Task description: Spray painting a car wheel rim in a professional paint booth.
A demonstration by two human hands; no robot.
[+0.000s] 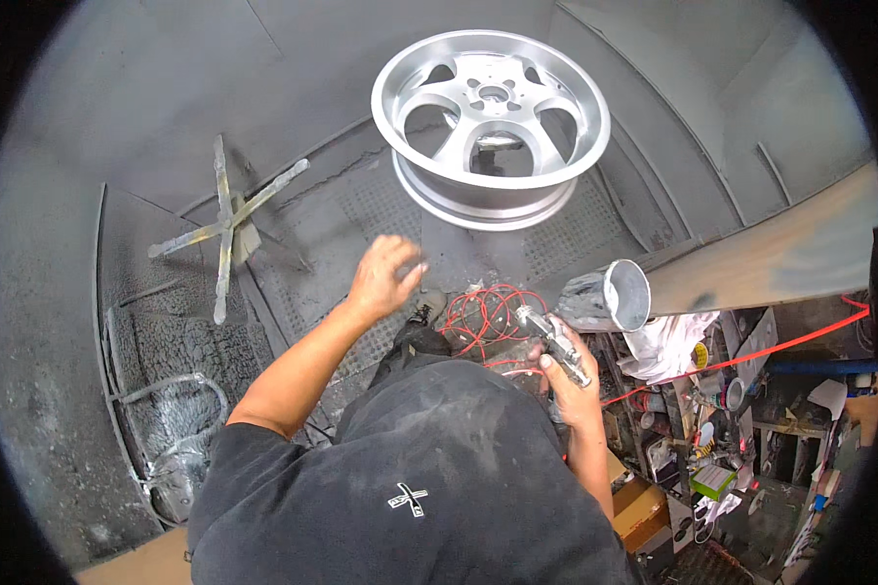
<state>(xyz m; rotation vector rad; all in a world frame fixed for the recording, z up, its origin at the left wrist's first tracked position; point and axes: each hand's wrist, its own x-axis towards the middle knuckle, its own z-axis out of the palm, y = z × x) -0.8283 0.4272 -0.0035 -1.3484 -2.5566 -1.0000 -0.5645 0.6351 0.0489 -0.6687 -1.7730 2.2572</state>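
Note:
My right hand (574, 375) is closed around a metal spray gun (554, 343), held at the right in front of my body. Right beside the gun is an open-topped cup (587, 300) smeared with grey paint; whether the two are joined, I cannot tell. My left hand (385, 278) is raised in the middle with loosely bent fingers, thumb apart and nothing visible in it. Beyond both hands sits a silver alloy wheel (493, 122), face up, with wide spokes and round holes. Neither hand touches it, and its support is hidden below.
A paint-crusted cross-shaped stand (227, 222) rises at the left. Coiled red hose (483, 317) lies on the floor near my feet, and a red line (790, 341) stretches rightward. Shelves at the right hold cans, white cloth (668, 351) and a cardboard box (642, 512). Grey booth walls (156, 88) surround the wheel.

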